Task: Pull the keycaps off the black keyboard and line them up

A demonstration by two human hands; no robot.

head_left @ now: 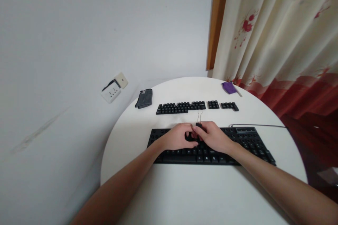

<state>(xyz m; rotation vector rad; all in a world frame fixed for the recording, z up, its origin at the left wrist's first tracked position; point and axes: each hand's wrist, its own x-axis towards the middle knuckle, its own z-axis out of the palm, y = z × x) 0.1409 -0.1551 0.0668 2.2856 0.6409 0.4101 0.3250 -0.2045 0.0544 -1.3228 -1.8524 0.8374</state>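
A black keyboard [176, 158] lies across the white table, and both hands are over its middle. My right hand [212, 135] is closed around a keycap puller [199, 124], a black-handled tool whose two thin wire prongs point away from me. To its left, my left hand [177, 136] rests over the keys with fingers bent and thumb apart from them. Its fingertips meet those of my right hand; what lies under them is partly hidden. Beyond the keyboard, loose black keycaps [175, 108] stand in rows, with smaller groups of keycaps [213, 104] to the right.
A dark grey pouch [144, 98] lies at the table's far left. At the far right are a purple cloth-like item [229, 88] and a pale stick [238, 93]. The keyboard cable [260, 125] runs off the right edge. A wall with a socket [111, 92] borders the left.
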